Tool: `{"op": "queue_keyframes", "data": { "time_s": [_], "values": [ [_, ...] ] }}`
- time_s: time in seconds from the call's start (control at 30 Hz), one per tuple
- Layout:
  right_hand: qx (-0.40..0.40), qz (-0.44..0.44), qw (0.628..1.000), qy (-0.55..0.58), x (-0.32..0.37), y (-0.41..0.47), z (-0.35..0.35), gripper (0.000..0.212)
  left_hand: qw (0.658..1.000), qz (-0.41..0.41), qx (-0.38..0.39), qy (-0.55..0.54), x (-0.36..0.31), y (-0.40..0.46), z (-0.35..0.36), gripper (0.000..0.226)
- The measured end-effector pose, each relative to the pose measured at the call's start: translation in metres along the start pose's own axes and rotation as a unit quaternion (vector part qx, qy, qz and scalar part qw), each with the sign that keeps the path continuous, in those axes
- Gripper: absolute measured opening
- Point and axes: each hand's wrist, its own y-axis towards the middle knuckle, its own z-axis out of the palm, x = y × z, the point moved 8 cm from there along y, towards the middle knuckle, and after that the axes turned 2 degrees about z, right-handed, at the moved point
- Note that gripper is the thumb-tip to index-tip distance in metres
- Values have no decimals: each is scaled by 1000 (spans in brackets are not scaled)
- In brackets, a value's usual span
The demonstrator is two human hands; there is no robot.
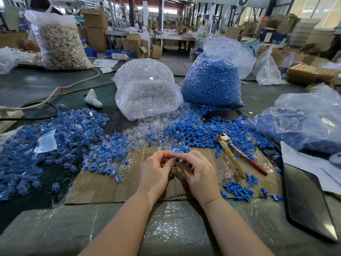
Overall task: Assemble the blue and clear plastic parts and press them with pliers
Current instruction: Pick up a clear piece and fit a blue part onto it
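Note:
My left hand (156,170) and my right hand (198,171) meet fingertip to fingertip above a cardboard sheet (110,189). Between them they pinch a small blue part (177,160) with a clear piece against it; which fingers hold the clear piece is hard to tell. Another blue bit (173,176) peeks out under my left hand's fingers. The pliers (234,156), with a wrapped handle and a red handle, lie on the cardboard to the right of my hands. Loose clear parts (145,130) and blue parts (237,191) lie scattered around.
A big heap of assembled blue-and-clear pieces (60,139) fills the left. Behind stand a bag of clear parts (147,89) and a bag of blue parts (212,82); another bag (299,126) lies right. A dark tablet (306,200) and papers sit at the right edge.

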Motion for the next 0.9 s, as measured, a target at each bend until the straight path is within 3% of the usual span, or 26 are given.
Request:
{"op": "queue_keyframes", "data": {
  "time_s": [0.9],
  "values": [
    [-15, -7, 1000, -11, 0, 0, -1, 13, 1000, -13, 2, -11, 0, -1, -1, 10]
  ]
}}
